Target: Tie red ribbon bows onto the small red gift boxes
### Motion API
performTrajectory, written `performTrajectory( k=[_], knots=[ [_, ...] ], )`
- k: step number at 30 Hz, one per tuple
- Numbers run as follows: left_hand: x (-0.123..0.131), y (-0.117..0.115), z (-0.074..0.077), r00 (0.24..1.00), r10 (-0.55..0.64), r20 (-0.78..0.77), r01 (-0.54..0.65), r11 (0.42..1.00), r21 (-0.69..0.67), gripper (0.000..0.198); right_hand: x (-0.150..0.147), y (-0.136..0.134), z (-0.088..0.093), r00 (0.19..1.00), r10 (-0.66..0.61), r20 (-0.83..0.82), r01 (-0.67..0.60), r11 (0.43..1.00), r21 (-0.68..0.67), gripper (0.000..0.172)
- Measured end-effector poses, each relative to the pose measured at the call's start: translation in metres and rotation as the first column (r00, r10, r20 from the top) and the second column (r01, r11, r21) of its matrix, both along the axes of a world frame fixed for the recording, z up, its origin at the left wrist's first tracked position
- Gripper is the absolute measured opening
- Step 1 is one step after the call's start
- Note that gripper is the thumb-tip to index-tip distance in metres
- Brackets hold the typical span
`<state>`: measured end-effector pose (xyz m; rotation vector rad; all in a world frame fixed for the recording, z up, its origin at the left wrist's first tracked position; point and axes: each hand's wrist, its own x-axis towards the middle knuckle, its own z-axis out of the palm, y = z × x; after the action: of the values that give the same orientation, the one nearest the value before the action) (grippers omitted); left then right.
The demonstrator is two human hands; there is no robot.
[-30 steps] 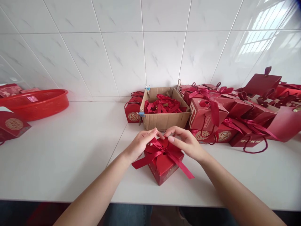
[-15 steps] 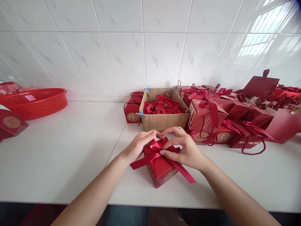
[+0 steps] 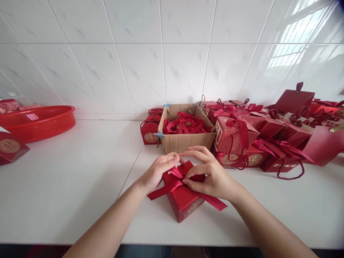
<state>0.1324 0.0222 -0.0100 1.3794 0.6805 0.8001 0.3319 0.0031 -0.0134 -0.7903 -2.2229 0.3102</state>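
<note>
A red gift box (image 3: pixel 185 202) sits on the white counter in front of me, turned with one corner towards me. A shiny red ribbon (image 3: pixel 164 190) is looped in a bow on its top, with one tail out to the left and another out to the right. At the far left of the bow, my left hand (image 3: pixel 158 170) pinches one loop of the ribbon between thumb and fingers. My right hand (image 3: pixel 209 175) pinches the ribbon near the knot with thumb and index finger, its other fingers arched above the box. The knot is partly hidden by the right fingers.
Behind the gift box stands an open cardboard box (image 3: pixel 188 142) full of red ribbons, with blue-handled clips on its rim. Small red boxes (image 3: pixel 149 132) stand left of it. Many red gift boxes (image 3: pixel 236 130) are piled at right. A red plastic basin (image 3: pixel 51 123) lies far left.
The left hand has drawn its ribbon loop out longer and tighter. The right hand keeps its pinch by the knot. The view has tilted slightly upward.
</note>
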Motion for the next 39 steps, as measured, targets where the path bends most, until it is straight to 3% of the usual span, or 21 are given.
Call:
performTrajectory(
  k=[12, 17, 21, 23, 26, 29, 31, 33, 35, 39],
  knots=[
    [0.002, 0.002, -0.002, 0.998, 0.061, 0.030, -0.059, 0.996, -0.062, 0.043, 0.001, 0.003, 0.000, 0.998, 0.052, -0.024, -0.052, 0.998, 0.029, 0.003],
    [0.003, 0.001, 0.000, 0.997, 0.069, -0.047, -0.069, 0.997, 0.020, 0.041, 0.002, 0.004, -0.002, 0.999, 0.047, -0.019, -0.047, 0.999, 0.013, 0.002],
    [0.004, 0.003, 0.001, 0.991, 0.101, -0.093, -0.092, 0.991, 0.100, 0.041, 0.004, 0.005, -0.003, 0.995, 0.067, -0.067, -0.072, 0.995, -0.064, 0.007],
    [0.004, 0.004, 0.000, 0.992, 0.108, -0.072, -0.099, 0.988, 0.118, 0.043, 0.007, 0.008, -0.003, 0.982, 0.122, -0.143, -0.144, 0.977, -0.160, 0.011],
    [0.004, 0.007, -0.002, 0.994, 0.096, -0.045, -0.089, 0.987, 0.131, 0.045, 0.018, 0.016, -0.004, 0.938, 0.242, -0.247, -0.317, 0.887, -0.336, 0.030],
    [0.002, 0.009, -0.005, 0.997, 0.063, -0.037, -0.058, 0.990, 0.126, 0.047, 0.035, 0.020, -0.008, 0.917, 0.332, -0.223, -0.399, 0.781, -0.480, 0.088],
    [0.001, 0.010, -0.006, 0.998, 0.053, -0.022, -0.050, 0.991, 0.126, 0.046, 0.044, 0.017, -0.013, 0.901, 0.389, -0.193, -0.427, 0.711, -0.559, 0.109],
    [0.002, 0.010, -0.007, 0.999, 0.047, -0.007, -0.046, 0.991, 0.122, 0.041, 0.049, 0.009, -0.018, 0.902, 0.393, -0.180, -0.417, 0.680, -0.603, 0.107],
    [0.004, 0.009, -0.008, 0.999, 0.032, 0.002, -0.032, 0.995, 0.096, 0.036, 0.053, -0.003, -0.024, 0.923, 0.338, -0.183, -0.377, 0.699, -0.608, 0.103],
    [0.009, 0.015, -0.016, 0.996, 0.066, 0.062, -0.066, 0.998, 0.002, 0.036, 0.058, -0.030, -0.039, 0.919, 0.253, -0.302, -0.386, 0.733, -0.560, 0.115]
  ],
)
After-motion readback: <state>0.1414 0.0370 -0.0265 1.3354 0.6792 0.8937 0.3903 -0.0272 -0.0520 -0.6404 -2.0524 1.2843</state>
